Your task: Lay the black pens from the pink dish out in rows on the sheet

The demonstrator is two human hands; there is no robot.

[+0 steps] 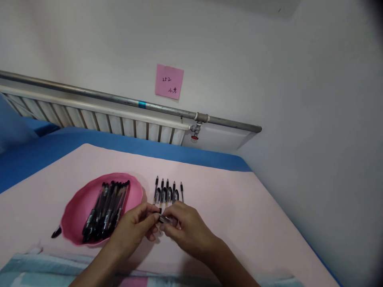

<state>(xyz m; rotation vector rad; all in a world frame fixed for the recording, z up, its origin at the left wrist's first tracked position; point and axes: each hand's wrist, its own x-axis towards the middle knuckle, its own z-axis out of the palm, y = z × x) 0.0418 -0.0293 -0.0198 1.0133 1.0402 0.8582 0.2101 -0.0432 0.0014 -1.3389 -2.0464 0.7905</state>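
My left hand point(140, 223) and my right hand point(187, 227) meet above the pink mat, fingers closed on the two ends of one pen point(164, 219). Only a short dark and clear stretch of that pen shows between the fingertips; the rest is hidden. Just beyond my hands, several uncapped pens point(181, 189) lie in a row with their tips pointing away from me. Black pen caps point(164, 194) lie between them. To the left of my left hand, a pink scalloped bowl point(70, 207) holds a bunch of capped black pens point(107, 207).
A black pen cap or pen end point(56, 232) sticks out by the bowl's left side. The pink mat point(233, 211) lies over a blue surface point(209, 154). Behind it are a white radiator point(128, 126), a metal pipe point(104, 96) and a pink note point(169, 81) on the wall.
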